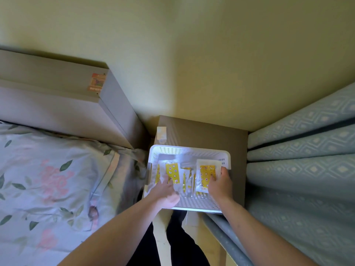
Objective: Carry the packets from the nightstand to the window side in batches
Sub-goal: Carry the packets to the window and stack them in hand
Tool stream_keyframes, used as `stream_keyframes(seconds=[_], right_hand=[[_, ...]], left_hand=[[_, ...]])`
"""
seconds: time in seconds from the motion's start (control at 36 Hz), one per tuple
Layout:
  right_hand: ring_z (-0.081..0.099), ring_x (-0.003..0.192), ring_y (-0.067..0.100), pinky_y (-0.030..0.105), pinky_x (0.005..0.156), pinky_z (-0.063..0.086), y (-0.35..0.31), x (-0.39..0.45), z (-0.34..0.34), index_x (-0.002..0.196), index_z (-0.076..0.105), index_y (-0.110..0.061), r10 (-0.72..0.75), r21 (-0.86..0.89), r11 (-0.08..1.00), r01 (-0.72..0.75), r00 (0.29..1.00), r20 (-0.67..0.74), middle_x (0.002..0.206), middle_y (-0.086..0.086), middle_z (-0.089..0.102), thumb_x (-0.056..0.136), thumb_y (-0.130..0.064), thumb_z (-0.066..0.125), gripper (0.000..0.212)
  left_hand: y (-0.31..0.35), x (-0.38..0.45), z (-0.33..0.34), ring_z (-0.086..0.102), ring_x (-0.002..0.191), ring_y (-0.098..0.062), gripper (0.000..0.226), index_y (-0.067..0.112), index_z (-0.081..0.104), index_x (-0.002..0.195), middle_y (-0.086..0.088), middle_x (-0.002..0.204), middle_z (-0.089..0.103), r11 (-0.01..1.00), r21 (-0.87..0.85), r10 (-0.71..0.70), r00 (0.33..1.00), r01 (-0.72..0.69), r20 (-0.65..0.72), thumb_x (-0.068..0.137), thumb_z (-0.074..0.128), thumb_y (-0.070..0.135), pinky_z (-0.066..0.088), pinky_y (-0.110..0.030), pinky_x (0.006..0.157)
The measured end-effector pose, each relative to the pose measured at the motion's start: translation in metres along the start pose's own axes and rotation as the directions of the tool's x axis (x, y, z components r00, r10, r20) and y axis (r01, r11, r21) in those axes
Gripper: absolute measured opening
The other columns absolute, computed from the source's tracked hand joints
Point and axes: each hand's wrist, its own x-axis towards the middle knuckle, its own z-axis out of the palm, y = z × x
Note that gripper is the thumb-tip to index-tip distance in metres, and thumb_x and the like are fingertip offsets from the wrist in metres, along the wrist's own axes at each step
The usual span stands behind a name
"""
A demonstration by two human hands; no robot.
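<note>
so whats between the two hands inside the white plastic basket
Head view: loose yellow packets lie between the left hand and right hand in the basket.

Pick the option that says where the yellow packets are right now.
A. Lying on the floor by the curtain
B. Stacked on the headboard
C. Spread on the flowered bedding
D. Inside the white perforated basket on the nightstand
D: the yellow packets lie inside the white perforated basket on the nightstand, with the left hand and right hand each on one.
</note>
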Motion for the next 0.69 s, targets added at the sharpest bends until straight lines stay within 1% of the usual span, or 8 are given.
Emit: stream_keyframes(seconds=[0.08, 0.17, 0.25, 0.33, 0.39, 0.53, 0.64, 0.69], right_hand=[[0.053, 0.130, 0.032, 0.040, 0.104, 0.046, 0.003, 0.009, 0.008, 0.149, 0.036, -0.009, 0.033, -0.111, 0.994, -0.025, 0.997, 0.073, 0.143, 0.011, 0.054, 0.092, 0.000, 0.055, 0.061], [0.027, 0.149, 0.029, 0.039, 0.118, 0.029, 0.011, 0.005, 0.017, 0.158, 0.013, -0.006, 0.013, -0.302, 0.952, 0.039, 0.985, 0.170, 0.161, 0.012, 0.026, 0.088, -0.002, 0.062, 0.085], [0.005, 0.156, 0.026, 0.038, 0.123, 0.017, 0.015, 0.000, 0.029, 0.160, 0.004, -0.013, -0.052, -0.393, 0.906, 0.160, 0.961, 0.273, 0.168, 0.011, 0.000, 0.089, 0.005, 0.055, 0.089], [0.001, 0.156, 0.024, 0.035, 0.125, 0.016, 0.024, 0.007, 0.038, 0.160, 0.014, -0.019, -0.120, -0.494, 0.807, 0.323, 0.909, 0.399, 0.169, 0.002, -0.008, 0.091, 0.004, 0.054, 0.083], [0.003, 0.157, 0.022, 0.035, 0.124, 0.022, 0.028, 0.013, 0.042, 0.160, 0.020, -0.021, -0.099, -0.518, 0.763, 0.386, 0.863, 0.496, 0.169, -0.002, -0.006, 0.091, 0.003, 0.053, 0.080], [-0.005, 0.157, 0.022, 0.038, 0.124, 0.024, 0.028, 0.019, 0.047, 0.163, 0.007, -0.020, 0.071, -0.606, 0.680, 0.413, 0.785, 0.615, 0.167, -0.004, -0.021, 0.092, 0.002, 0.046, 0.083], [0.010, 0.156, 0.023, 0.034, 0.117, 0.033, 0.017, 0.021, 0.046, 0.162, 0.005, -0.017, 0.169, -0.624, 0.719, 0.308, 0.793, 0.586, 0.167, -0.003, -0.023, 0.095, -0.002, 0.045, 0.080], [0.017, 0.154, 0.029, 0.037, 0.117, 0.031, 0.016, 0.021, 0.047, 0.161, 0.014, -0.009, 0.214, -0.629, 0.741, 0.237, 0.803, 0.556, 0.169, 0.004, -0.012, 0.096, -0.007, 0.045, 0.072]], left_hand=[[0.004, -0.005, -0.003, 0.035, 0.139, -0.038, 0.049, -0.004, 0.051, 0.131, -0.018, 0.156, 0.025, 0.999, 0.036, -0.038, 0.999, 0.038, 0.010, 0.093, 0.028, 0.017, 0.036, -0.052, 0.111], [0.001, 0.000, 0.004, 0.051, 0.127, -0.036, 0.050, 0.010, 0.051, 0.136, -0.015, 0.155, 0.030, 0.991, 0.108, -0.086, 0.996, 0.084, 0.012, 0.090, 0.033, 0.019, 0.041, -0.047, 0.102], [0.005, 0.001, 0.006, 0.057, 0.115, -0.032, 0.043, 0.008, 0.061, 0.125, -0.012, 0.140, 0.052, 0.997, 0.059, -0.043, 0.997, 0.046, -0.060, 0.090, 0.039, 0.020, 0.051, -0.042, 0.095], [0.008, 0.005, 0.007, 0.023, 0.149, -0.030, 0.054, 0.005, 0.049, 0.142, -0.007, 0.162, 0.025, 0.996, 0.089, 0.042, 0.993, -0.031, -0.114, 0.093, 0.035, 0.024, 0.031, -0.044, 0.119], [0.007, 0.008, 0.007, -0.002, 0.155, -0.027, 0.059, 0.002, 0.039, 0.149, -0.008, 0.167, 0.012, 0.988, 0.139, 0.079, 0.993, -0.067, -0.083, 0.096, 0.031, 0.026, 0.011, -0.046, 0.126], [-0.005, 0.014, 0.017, 0.000, 0.154, -0.032, 0.069, 0.005, 0.019, 0.157, -0.009, 0.168, -0.003, 0.977, 0.207, 0.054, 0.998, -0.050, -0.015, 0.096, 0.024, 0.036, 0.016, -0.047, 0.125], [-0.002, 0.007, 0.017, 0.002, 0.155, -0.030, 0.065, 0.008, 0.011, 0.160, -0.006, 0.168, -0.005, 0.984, 0.170, 0.060, 0.998, -0.058, -0.003, 0.100, 0.026, 0.031, 0.014, -0.044, 0.126], [0.000, -0.001, 0.019, 0.004, 0.155, -0.029, 0.063, 0.008, 0.014, 0.159, -0.006, 0.168, -0.006, 0.991, 0.125, 0.050, 0.999, -0.049, -0.010, 0.101, 0.027, 0.028, 0.015, -0.044, 0.125]])
